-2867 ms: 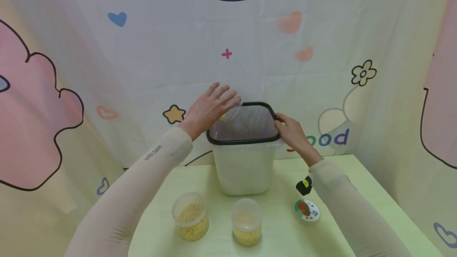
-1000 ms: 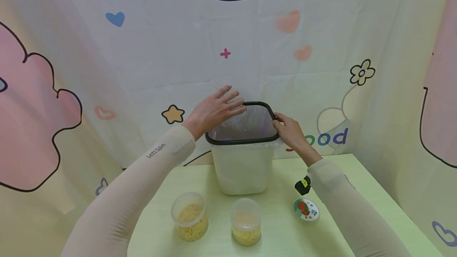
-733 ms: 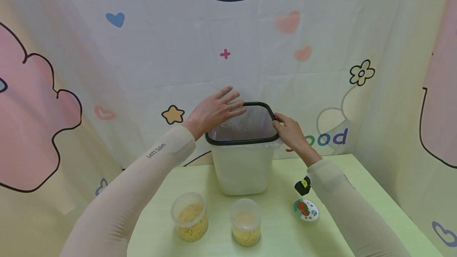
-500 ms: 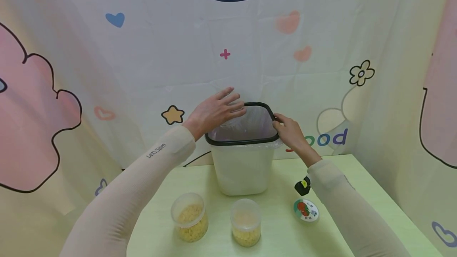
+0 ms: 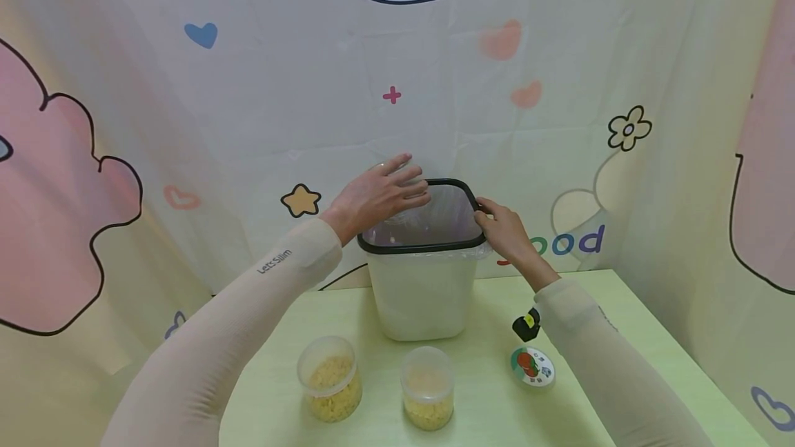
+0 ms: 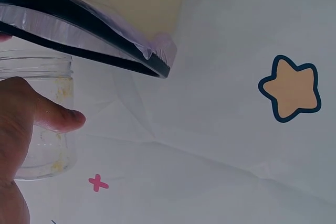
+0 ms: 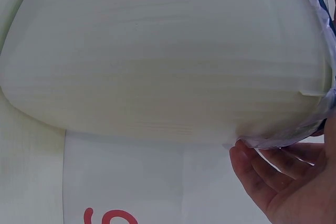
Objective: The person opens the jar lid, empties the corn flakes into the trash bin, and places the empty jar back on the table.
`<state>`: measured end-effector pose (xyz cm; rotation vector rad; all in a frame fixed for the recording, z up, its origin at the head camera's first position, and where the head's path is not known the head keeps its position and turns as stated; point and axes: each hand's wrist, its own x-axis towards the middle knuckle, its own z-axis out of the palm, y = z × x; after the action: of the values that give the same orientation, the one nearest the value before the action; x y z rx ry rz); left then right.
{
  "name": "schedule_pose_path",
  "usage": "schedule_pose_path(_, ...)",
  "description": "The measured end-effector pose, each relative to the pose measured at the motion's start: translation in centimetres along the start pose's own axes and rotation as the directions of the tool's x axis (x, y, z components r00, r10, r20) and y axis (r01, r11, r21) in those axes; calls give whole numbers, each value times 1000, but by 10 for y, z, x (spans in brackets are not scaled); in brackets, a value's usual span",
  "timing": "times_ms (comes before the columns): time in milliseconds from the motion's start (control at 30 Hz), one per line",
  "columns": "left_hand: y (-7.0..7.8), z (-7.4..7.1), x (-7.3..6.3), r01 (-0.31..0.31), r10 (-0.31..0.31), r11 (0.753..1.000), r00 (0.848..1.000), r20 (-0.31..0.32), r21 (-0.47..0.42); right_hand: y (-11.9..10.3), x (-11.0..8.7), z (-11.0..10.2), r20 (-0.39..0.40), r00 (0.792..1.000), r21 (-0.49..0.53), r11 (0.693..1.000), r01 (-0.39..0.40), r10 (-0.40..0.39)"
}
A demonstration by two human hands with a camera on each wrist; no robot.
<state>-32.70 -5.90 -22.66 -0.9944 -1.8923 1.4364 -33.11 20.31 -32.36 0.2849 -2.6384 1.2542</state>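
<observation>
My left hand (image 5: 377, 195) is over the left side of a white bin (image 5: 425, 295) with a black rim (image 5: 422, 248) and a clear liner (image 5: 450, 212). It grips a clear plastic jar (image 6: 50, 153), whose threaded mouth is tipped down toward the bin in the left wrist view. Yellow bits cling to the jar's inner wall. From the head the hand's back hides most of the jar. My right hand (image 5: 506, 230) holds the bin's right rim, fingertips against the liner's folded edge and thumb near the rim.
Two clear tubs of yellow crumbs, one left (image 5: 335, 399) and one nearer the middle (image 5: 428, 411), stand in front of the bin on the pale table (image 5: 379, 433). A round printed lid (image 5: 533, 366) and a small black-and-yellow object (image 5: 527, 324) lie right. A patterned curtain (image 5: 261, 109) hangs behind.
Since the earliest frame my left hand has turned and shifted slightly right, so the jar that showed beside the fingers is now mostly hidden. My right hand stays on the rim.
</observation>
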Motion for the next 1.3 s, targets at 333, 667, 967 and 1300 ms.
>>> schedule_pose_path(333, 4, -3, 4, -37, 37, 999, 999, 18, 15, -1, -1, -1, -5, 1000, -4, 1000, 3, -3)
schedule_pose_path(667, 5, -5, 4, -50, 51, 999, 998, 47, -15, -1, -1, 0, -8, 1000, -6, 1000, 5, -5)
schedule_pose_path(967, 6, -5, 5, -57, 58, 998, 997, 51, -17, -1, -2, -1, -12, 1000, -3, 1000, 9, -9)
schedule_pose_path(1300, 6, -6, 4, -58, 58, 998, 997, 47, -11, -2, -3, -1, -13, 1000, 1, 1000, 5, -5)
